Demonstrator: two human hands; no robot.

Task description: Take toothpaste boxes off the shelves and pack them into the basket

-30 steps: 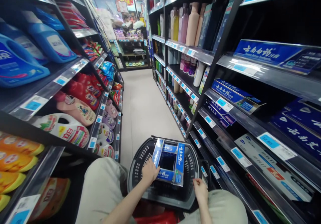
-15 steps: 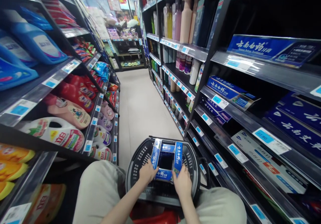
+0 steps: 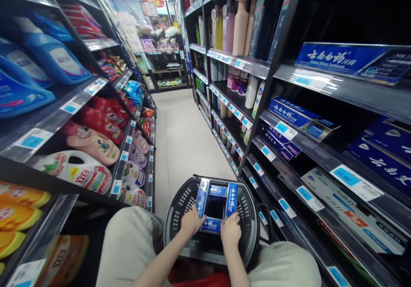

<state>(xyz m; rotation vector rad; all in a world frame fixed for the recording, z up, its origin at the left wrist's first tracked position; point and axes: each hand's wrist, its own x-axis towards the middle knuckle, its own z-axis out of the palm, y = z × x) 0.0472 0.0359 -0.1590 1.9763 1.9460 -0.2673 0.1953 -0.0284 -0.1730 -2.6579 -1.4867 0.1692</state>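
Note:
A black plastic shopping basket (image 3: 180, 201) stands on the aisle floor between my knees. Inside it sits an open blue cardboard display box (image 3: 230, 199) with white lettering, its inside dark and seemingly empty. My left hand (image 3: 190, 222) grips the box's near left corner, fingers curled on its edge. My right hand (image 3: 230, 233) holds the near right corner, fingers bent over the front wall. Both forearms reach forward over my pale trousers.
Dark shelving lines both sides of the narrow aisle. At the left lie detergent jugs (image 3: 75, 171) and blue bottles (image 3: 54, 60). Toothpaste boxes (image 3: 295, 118) and shampoo bottles (image 3: 239, 21) fill the right side. The pale floor (image 3: 183, 141) runs ahead to more shelves.
My right hand has come up from the basket's near rim onto the box's right corner. My left hand has stayed on the left corner. The view shifted slightly.

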